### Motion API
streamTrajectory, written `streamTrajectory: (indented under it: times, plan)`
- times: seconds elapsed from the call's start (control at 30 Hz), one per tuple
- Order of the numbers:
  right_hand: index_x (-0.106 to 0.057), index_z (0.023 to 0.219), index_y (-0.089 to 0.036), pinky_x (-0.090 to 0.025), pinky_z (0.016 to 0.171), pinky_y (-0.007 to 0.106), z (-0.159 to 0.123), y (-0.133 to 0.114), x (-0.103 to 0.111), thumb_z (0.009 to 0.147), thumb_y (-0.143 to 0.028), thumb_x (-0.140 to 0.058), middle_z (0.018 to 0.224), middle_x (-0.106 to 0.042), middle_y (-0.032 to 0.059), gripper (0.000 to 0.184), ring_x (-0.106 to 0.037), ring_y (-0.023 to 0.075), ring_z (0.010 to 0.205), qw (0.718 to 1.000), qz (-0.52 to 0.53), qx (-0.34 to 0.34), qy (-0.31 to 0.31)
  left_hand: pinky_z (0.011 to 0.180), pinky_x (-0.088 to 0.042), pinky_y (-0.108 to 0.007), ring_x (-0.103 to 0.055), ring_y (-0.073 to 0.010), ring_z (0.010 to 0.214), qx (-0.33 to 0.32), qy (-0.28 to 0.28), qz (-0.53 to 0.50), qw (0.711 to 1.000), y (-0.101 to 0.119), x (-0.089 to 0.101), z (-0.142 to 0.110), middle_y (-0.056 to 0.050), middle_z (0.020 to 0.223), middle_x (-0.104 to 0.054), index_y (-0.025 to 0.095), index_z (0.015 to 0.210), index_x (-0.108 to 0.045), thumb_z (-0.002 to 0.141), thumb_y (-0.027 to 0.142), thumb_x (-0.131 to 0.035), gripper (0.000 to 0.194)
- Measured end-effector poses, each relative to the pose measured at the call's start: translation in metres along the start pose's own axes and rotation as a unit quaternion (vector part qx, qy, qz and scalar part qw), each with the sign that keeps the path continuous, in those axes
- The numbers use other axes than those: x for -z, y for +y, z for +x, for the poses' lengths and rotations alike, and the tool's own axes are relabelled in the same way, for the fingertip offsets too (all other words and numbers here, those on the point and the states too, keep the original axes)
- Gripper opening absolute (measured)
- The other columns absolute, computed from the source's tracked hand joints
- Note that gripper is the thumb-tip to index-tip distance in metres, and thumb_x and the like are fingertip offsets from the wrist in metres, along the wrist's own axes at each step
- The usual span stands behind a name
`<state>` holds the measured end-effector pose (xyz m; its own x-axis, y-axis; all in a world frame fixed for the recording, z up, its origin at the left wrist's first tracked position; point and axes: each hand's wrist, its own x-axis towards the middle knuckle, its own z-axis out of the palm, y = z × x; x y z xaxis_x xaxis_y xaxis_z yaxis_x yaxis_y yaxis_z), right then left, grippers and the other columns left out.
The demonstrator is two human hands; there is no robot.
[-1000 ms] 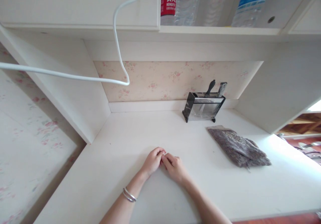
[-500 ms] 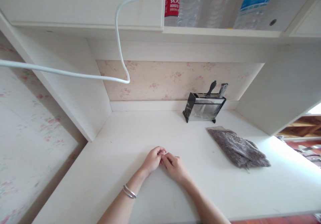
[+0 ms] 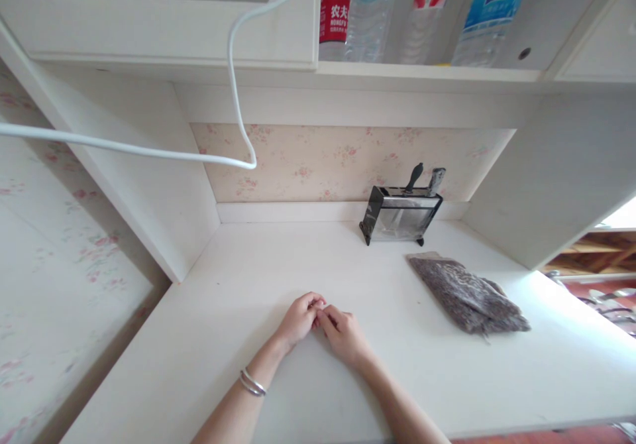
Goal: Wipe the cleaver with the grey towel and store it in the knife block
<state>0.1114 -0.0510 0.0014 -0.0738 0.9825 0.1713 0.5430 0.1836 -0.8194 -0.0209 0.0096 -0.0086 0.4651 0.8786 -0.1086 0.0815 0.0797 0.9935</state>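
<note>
Your left hand (image 3: 299, 318) meets your right hand (image 3: 344, 335) on the counter (image 3: 298, 252)!
Both curl inward; I can't tell whether they clamp anything. Rest them lightly; the grey cloth (image 3: 467, 295) lies apart, to your right.

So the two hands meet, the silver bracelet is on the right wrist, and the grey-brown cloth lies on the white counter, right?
Not quite: the head view shows the silver bracelet on the left wrist. The left hand and right hand do meet, and the grey-brown cloth does lie on the white counter.
</note>
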Motion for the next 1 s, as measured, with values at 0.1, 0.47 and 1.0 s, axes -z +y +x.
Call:
streamTrajectory:
  times: [0.1,0.47,1.0]
  plan:
    - [-0.06,0.078,-0.021,-0.038,0.06,0.021,0.0,-0.0009,0.0004,0.096,-0.038,-0.037,0.073,-0.067,0.0013,0.034,-0.059,0.0131,0.063,1.0,-0.006,0.002,-0.002,0.052,-0.036,-0.024,-0.046,-0.0105,0.054,-0.002,0.0,0.0,1.0,-0.0004,-0.0005,0.0004,0.003,0.065,-0.053,0.016,0.088,-0.059,0.081,0.043,-0.054,0.028]
    - [-0.059,0.077,-0.021,-0.037,0.059,0.021,0.0005,-0.0012,-0.0016,0.097,-0.038,-0.035,0.072,-0.066,0.0011,0.035,-0.059,0.0131,0.064,1.0,-0.005,0.007,0.005,0.051,-0.035,-0.024,-0.047,-0.0113,0.054,0.004,-0.001,0.003,1.0,-0.0019,0.0001,0.0031,0.003,0.065,-0.052,0.016,0.086,-0.058,0.08,0.043,-0.054,0.027]
    - [-0.06,0.078,-0.022,-0.039,0.059,0.021,-0.0017,-0.0048,0.0005,0.097,-0.039,-0.035,0.072,-0.067,0.0011,0.035,-0.06,0.0129,0.063,1.0,-0.003,0.003,0.003,0.052,-0.035,-0.023,-0.047,-0.0103,0.054,0.022,0.006,-0.047,0.999,0.0019,-0.0006,-0.0006,0.004,0.063,-0.052,0.017,0.085,-0.06,0.077,0.045,-0.058,0.029]
